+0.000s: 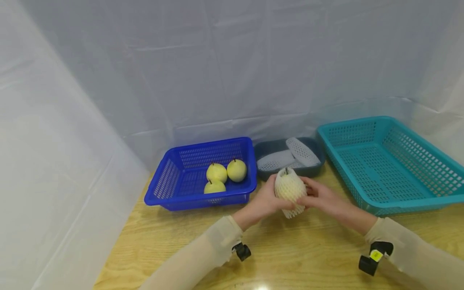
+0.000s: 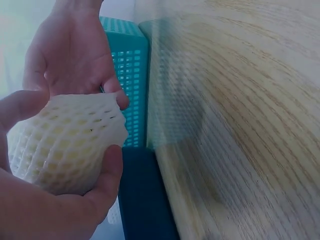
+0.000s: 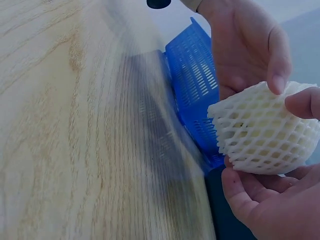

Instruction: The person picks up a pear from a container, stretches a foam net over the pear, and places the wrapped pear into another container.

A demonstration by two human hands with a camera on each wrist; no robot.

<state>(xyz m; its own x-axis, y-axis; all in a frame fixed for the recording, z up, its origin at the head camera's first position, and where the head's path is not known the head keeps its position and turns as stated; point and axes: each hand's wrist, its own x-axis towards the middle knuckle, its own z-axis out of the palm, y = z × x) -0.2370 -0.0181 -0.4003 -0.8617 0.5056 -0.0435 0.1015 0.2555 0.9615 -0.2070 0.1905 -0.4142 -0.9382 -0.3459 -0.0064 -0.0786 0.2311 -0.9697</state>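
Both hands hold a pale yellow pear wrapped in a white foam net (image 1: 290, 188) above the table; its dark stem shows at the net's upper opening. The left hand (image 1: 266, 200) grips it from the left, thumb across the near side. On the other side the right hand (image 1: 326, 200) has its thumb and fingers around the net. Both wrist views show the foam net (image 2: 65, 145) (image 3: 270, 132) stretched over the fruit, its loose end reaching past the pear. Three bare yellow pears (image 1: 216, 173) lie in the blue basket (image 1: 163, 200) to the left.
Behind the hands, a dark teal tray (image 1: 264, 148) holds several flat white foam nets (image 1: 302, 152). A large turquoise basket (image 1: 384, 161) with no fruit in it stands at the right. White sheeting (image 1: 224, 72) hangs behind the wooden table (image 1: 290, 257).
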